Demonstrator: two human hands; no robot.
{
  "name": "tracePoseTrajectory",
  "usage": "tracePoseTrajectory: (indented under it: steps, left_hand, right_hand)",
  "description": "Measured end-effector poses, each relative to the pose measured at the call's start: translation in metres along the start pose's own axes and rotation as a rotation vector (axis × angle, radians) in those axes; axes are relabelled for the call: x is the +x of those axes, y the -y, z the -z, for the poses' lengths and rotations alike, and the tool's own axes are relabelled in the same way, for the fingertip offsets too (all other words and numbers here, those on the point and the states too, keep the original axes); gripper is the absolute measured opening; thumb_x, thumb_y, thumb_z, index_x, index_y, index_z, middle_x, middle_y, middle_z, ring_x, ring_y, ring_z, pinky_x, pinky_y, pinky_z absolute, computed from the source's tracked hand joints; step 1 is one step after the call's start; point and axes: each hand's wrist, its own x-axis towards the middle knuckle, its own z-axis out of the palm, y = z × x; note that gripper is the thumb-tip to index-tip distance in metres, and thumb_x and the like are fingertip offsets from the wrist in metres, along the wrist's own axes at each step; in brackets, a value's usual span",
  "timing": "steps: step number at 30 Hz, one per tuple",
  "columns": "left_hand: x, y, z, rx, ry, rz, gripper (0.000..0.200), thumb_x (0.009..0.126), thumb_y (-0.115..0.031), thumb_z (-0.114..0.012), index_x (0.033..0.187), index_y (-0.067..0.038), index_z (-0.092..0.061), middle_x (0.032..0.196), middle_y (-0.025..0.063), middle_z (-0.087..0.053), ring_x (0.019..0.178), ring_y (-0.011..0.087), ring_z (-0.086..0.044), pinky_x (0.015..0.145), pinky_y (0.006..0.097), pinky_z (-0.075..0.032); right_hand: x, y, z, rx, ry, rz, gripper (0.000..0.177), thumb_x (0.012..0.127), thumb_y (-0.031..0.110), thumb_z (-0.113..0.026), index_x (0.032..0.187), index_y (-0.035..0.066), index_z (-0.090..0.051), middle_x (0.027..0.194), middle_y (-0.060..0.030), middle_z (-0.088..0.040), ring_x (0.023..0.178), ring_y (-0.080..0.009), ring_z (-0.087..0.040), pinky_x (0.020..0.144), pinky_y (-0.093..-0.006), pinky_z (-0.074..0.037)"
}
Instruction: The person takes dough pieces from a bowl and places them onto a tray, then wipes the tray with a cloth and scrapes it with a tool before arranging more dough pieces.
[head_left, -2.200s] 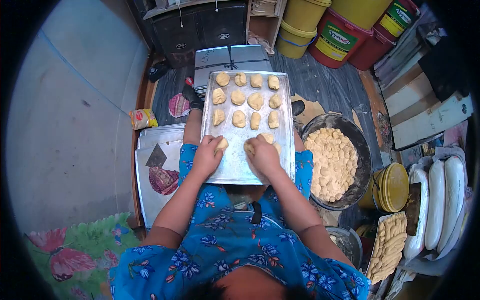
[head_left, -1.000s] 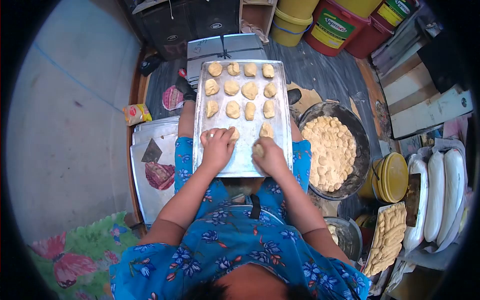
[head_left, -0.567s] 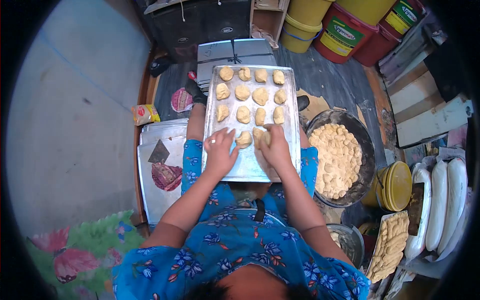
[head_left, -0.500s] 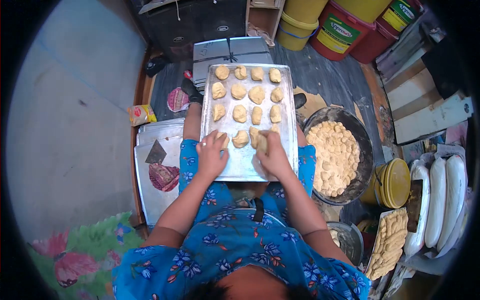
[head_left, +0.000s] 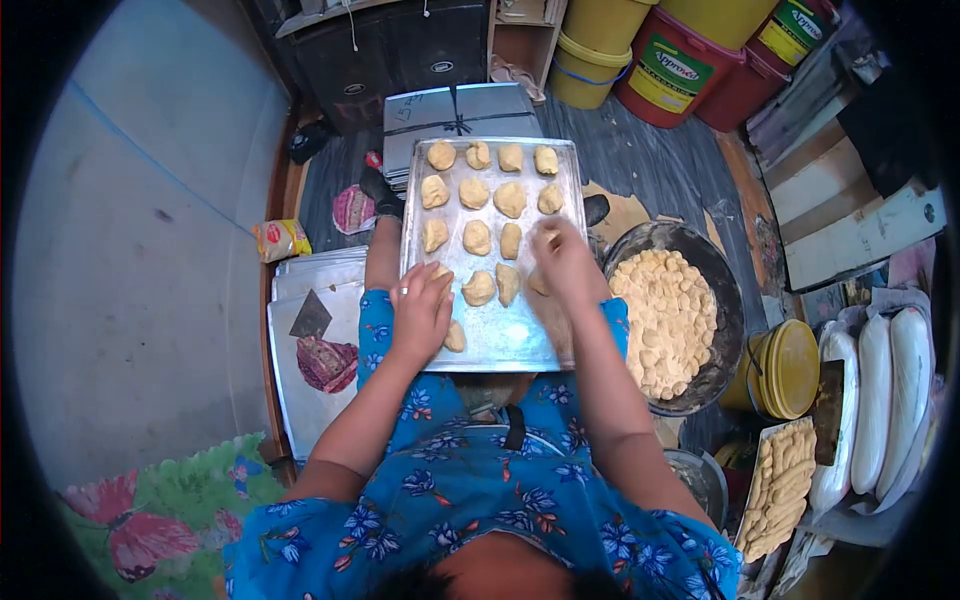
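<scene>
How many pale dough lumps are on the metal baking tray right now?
16 pale dough lumps on the metal baking tray: rows of four, four, three, four from the far end, one beside the left hand. The right hand may hide another.

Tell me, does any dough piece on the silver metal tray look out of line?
One pale dough piece lies alone near the silver metal tray's closest edge, beside the left hand, below the neat rows. Nothing looks spilled.

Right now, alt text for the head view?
Seen from above, a person in a blue floral dress works at a silver metal baking tray across their legs, left hand and right hand resting among rows of pale dough lumps. A dark round pan of dough pieces sits at their right.
</scene>
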Motion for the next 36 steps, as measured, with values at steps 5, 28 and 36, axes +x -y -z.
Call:
tracePoseTrajectory:
  steps: [5,28,36]
  left_hand:
    - [-0.012,-0.008,0.006,-0.054,-0.016,-0.057,0.034,0.086,-0.017,-0.062,0.118,-0.007,-0.062,0.13,0.0137,-0.053,0.126,0.0344,-0.044,0.103,0.0467,-0.029]
    - [0.022,-0.093,0.031,-1.431,0.088,0.358,0.053,0.091,-0.014,-0.065,0.138,-0.003,-0.044,0.128,0.008,-0.054,0.116,0.0155,-0.052,0.099,0.0287,-0.041]
    - [-0.003,-0.088,0.059,-1.472,0.192,0.455,0.028,0.093,-0.011,-0.061,0.119,-0.001,-0.058,0.114,0.0061,-0.061,0.107,0.0126,-0.057,0.094,0.0276,-0.044]
  right_hand:
    - [0.126,-0.069,0.005,-0.141,-0.12,0.056,0.035,0.079,0.02,-0.07,0.109,0.002,-0.065,0.107,-0.0217,-0.064,0.103,-0.0352,-0.062,0.09,-0.0408,-0.048]
    - [-0.073,0.08,-0.009,0.937,0.152,-0.072,0.038,0.087,0.007,-0.069,0.121,0.005,-0.053,0.091,-0.0016,-0.057,0.085,-0.0105,-0.056,0.078,-0.0238,-0.047]
    - [-0.1,0.08,0.022,0.535,0.382,0.044,0.04,0.082,0.014,-0.073,0.119,0.005,-0.063,0.096,-0.0032,-0.056,0.085,-0.0128,-0.052,0.08,-0.0268,-0.045]
